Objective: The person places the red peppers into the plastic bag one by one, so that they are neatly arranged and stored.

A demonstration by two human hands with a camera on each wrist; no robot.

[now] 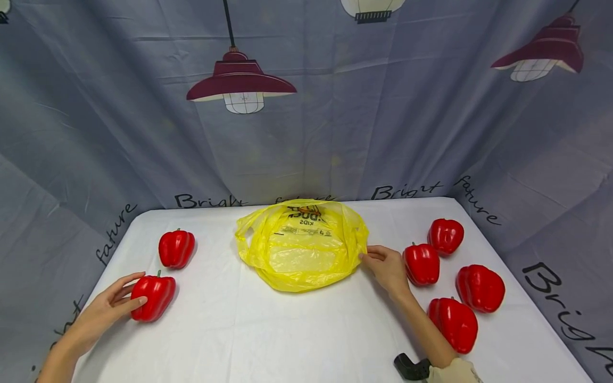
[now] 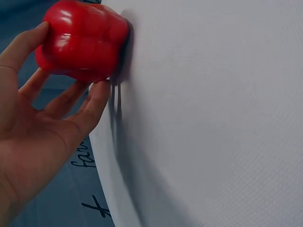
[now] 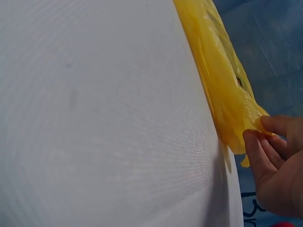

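At the left of the table my left hand grips a red bell pepper, thumb on the near side and fingers round the far side. In the left wrist view this bell pepper sits between thumb and fingertips, its shadow on the cloth. A yellow plastic bag, printed with dark lettering, lies spread at the middle of the table with its mouth wide. My right hand pinches the bag's right edge between thumb and fingers. The right wrist view shows thin plastic bunched at the fingertips.
Behind the held one stands another bell pepper. Several more lie at the right, one bell pepper close beside my right hand and another bell pepper next to my forearm. A grey printed curtain hangs behind the white table.
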